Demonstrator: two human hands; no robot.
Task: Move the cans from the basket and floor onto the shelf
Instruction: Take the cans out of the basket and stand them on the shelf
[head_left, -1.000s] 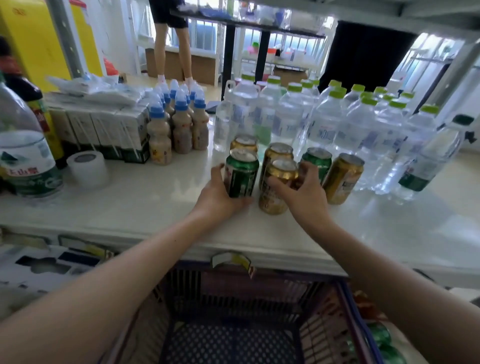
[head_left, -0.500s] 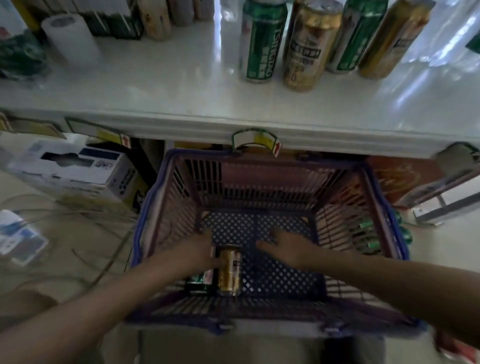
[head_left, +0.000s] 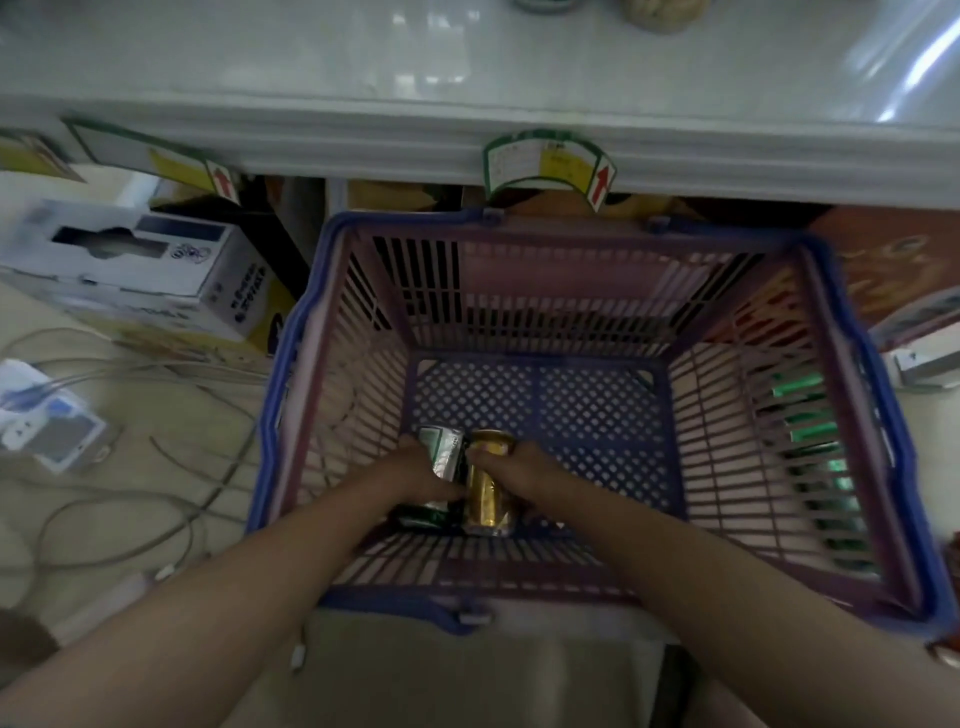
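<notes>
Both my hands are down inside the pink and blue basket, near its front wall. My left hand grips a green can that lies on the basket floor. Beside it, my right hand is closed around a gold can. The two cans touch. Another dark green can shows partly below my left hand. Green cans lie on the floor outside the basket's right wall, seen through the slats. The white shelf runs across the top, with two can bottoms at its far edge.
A white and blue carton lies on the floor to the left of the basket. Loose cables and a power strip spread over the floor at the left. Price labels hang from the shelf's front edge above the basket.
Both hands left the cans on the shelf and dropped into the basket. The view tilted down. My left hand closed on the green can and my right hand on the gold can.
</notes>
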